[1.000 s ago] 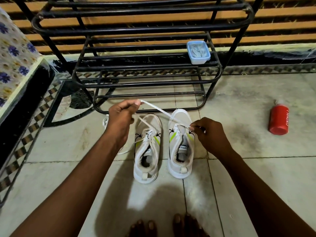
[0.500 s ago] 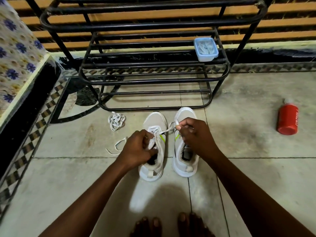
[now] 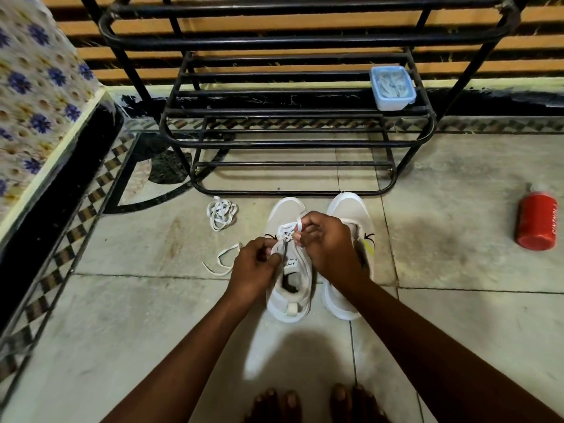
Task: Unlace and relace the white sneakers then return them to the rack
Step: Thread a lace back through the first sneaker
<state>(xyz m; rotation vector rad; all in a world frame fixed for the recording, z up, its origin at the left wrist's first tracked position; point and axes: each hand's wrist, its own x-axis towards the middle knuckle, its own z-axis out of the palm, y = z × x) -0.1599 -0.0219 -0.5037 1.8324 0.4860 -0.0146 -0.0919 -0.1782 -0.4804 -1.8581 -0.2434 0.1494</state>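
hands: left, right | apparently pinching lace | left sneaker

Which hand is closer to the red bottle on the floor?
The right hand. It works the lace on the left sneaker, well short of the red bottle. The left hand is farther still.

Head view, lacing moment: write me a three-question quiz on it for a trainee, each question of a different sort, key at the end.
1. True or false: both hands work on the left sneaker.
2. Multiple choice: the blue-lidded box sits A) on the floor, B) on a rack shelf, C) inside a sneaker.
3. Fill in: the loose lace bundle lies on the floor, on the ___ side of the sneakers.

Key: 1 true: the left hand and the right hand both pinch its lace, while the right sneaker lies partly behind the right hand. 2 B. 3 left.
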